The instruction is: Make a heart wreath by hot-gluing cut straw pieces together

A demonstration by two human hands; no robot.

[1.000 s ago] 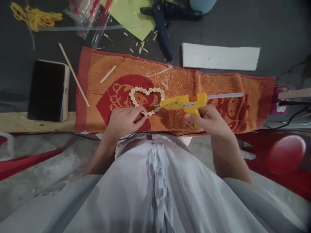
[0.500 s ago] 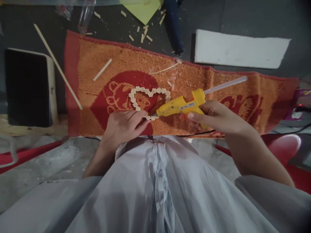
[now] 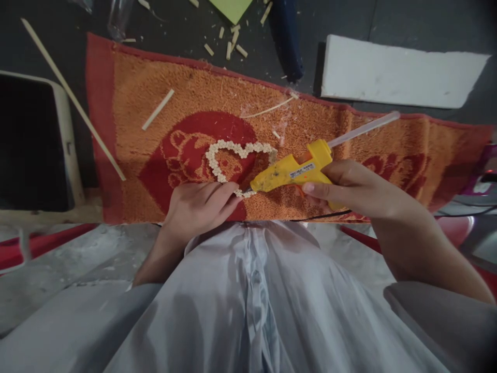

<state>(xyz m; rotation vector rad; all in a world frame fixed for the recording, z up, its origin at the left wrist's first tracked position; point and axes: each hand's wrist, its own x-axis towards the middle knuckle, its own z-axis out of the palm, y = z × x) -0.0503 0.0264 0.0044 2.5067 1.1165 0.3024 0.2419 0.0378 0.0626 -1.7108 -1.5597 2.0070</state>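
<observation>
Cream and knobbly, the heart [image 3: 244, 153] sat pinched in the left hand [image 3: 202, 207]; the right hand [image 3: 355, 189] gripped the glue gun [image 3: 285, 173], tilted more than a second before.

A dark-grey flat table [image 3: 349, 20] carries a long orange-and-red terry towel [image 3: 217, 88]. From the towel's middle, a black-screened phone in a pale case [image 3: 33, 145] lies at 9 o'clock; a long, thin pale stick [image 3: 73, 99], partly on the towel, towards 10; short cream stick offcuts [image 3: 229, 50] and yellow-green paper [image 3: 233, 6] around 11; a dark-blue tool handle [image 3: 285, 39] at 12; a white rectangular slab [image 3: 388, 72] at 2.
</observation>
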